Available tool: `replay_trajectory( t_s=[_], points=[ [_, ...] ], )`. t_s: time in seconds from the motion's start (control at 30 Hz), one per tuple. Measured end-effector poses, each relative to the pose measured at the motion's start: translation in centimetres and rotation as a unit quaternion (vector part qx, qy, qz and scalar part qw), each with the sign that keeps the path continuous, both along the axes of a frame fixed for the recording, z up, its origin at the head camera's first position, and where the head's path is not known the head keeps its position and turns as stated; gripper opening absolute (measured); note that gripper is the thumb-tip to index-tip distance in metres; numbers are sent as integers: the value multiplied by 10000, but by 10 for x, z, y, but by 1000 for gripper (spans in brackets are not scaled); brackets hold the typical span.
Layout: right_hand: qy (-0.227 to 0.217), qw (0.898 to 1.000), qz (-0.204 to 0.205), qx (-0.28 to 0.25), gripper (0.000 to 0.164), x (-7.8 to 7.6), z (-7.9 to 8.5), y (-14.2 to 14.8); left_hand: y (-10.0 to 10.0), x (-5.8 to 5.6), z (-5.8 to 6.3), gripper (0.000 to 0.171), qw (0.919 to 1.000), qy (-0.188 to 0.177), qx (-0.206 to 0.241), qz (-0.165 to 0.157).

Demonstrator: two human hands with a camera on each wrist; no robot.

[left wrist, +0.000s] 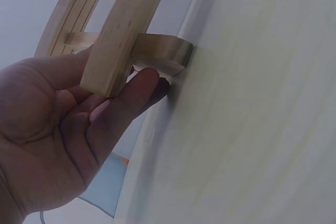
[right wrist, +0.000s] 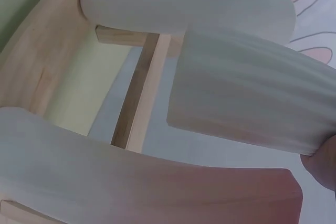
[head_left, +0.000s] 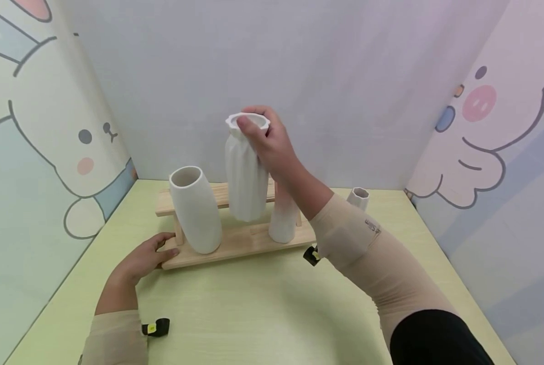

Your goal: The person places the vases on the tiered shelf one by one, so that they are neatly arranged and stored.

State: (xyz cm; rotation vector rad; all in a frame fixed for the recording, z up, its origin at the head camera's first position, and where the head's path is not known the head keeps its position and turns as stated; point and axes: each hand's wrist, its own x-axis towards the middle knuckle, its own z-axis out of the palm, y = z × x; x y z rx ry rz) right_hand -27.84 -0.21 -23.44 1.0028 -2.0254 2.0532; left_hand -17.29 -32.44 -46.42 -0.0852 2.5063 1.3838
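Observation:
My right hand point(head_left: 275, 147) holds a white fluted vase point(head_left: 243, 175) by its rim, thumb over the lip and fingers behind. The vase hangs upright over the middle of a two-step wooden rack point(head_left: 244, 244). My left hand point(head_left: 140, 259) grips the left end of the rack's lower board, thumb on top; the left wrist view shows its fingers under the board end point(left wrist: 113, 72). A smooth white vase point(head_left: 197, 215) stands on that lower board at the left. Further right on it stands a pink-and-white vase point(head_left: 282, 225), partly hidden behind my right forearm.
A small white vase point(head_left: 358, 196) with an angular mouth shows beyond my right forearm, its lower part hidden. The rack's raised rear board point(head_left: 221, 195) runs behind the vases. Cartoon-printed walls point(head_left: 171, 76) enclose the pale green table point(head_left: 226, 309) at the back and sides.

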Motion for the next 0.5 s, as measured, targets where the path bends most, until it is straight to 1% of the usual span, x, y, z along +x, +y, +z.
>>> replay_trajectory(
  t_s=[0.2,0.5],
  points=[
    [-46,9999,-104,34,41,-9,3,-15,-1,1,2,74,10000,-1,22,25],
    [-199,9991,-334,181,45,-18,10,-35,1,5,1,72,10000,36,15,-26]
  ],
)
